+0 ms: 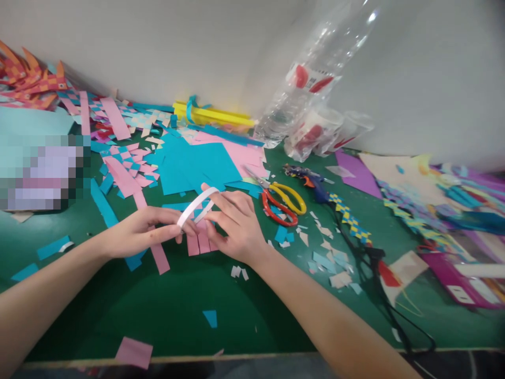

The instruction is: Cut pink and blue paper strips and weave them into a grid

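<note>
A narrow white ring that looks like a roll of tape (198, 204) stands tilted between my two hands. My left hand (148, 231) grips its lower left side, with the thumb outside and fingers through the loop. My right hand (235, 223) has its fingers curled at the ring's upper right side; what exactly the fingertips pinch is partly hidden. Below them lies a piece of woven pink and blue paper strips (198, 245), partly covered by the hands. Scissors (282, 202) with red and yellow handles lie open beyond my right hand.
Blue paper sheets (197, 164) lie behind the hands. A glue gun (310, 181) and its black cord are at right, near plastic cups (315, 131) in clear sleeves. Paper scraps (331, 258) litter the green table (165, 316). A blurred-out object (47, 173) is at left.
</note>
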Demonstrator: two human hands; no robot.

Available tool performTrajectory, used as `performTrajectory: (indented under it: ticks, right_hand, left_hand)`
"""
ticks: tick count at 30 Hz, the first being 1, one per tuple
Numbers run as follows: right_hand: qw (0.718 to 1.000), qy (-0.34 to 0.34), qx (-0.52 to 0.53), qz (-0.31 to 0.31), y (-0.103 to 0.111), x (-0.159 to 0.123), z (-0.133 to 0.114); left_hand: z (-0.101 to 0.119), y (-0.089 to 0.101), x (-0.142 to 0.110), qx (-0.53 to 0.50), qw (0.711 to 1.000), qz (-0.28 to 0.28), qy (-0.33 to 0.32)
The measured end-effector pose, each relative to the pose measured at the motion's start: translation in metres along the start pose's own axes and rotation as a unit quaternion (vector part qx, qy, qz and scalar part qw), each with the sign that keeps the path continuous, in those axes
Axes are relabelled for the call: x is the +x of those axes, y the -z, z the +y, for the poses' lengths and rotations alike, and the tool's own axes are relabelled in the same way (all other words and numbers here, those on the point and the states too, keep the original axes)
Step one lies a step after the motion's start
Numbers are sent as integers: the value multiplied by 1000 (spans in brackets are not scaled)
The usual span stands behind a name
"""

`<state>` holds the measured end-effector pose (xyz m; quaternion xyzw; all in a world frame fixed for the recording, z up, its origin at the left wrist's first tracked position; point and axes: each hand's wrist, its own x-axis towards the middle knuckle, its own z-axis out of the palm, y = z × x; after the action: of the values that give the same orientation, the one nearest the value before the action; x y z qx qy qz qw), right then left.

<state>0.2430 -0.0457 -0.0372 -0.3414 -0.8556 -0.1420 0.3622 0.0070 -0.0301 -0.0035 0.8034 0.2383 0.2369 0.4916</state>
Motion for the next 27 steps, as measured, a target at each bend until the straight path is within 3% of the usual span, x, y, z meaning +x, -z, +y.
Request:
performTrajectory:
  ticks: [6,12,17,22,27]
  right_hand:
    - [998,27,0,56,5,3,-4]
    - [996,73,29,52,7,-1,-1]
    - [988,141,7,67,12,-2,-6]
    - [971,223,-41,82,13,-1,-11]
    - [970,219,-76,77,11,-6,-11]
  left_hand:
    - [0,-1,3,33,997,-4,-63]
    - [-8,-3,-2,123,991,-10,-56]
    - [-11,-6,-6,141,981,49,-125]
    - [-9,-9,-5,165,975,64,-132]
    - [-5,-14,-5,194,965,117,-133]
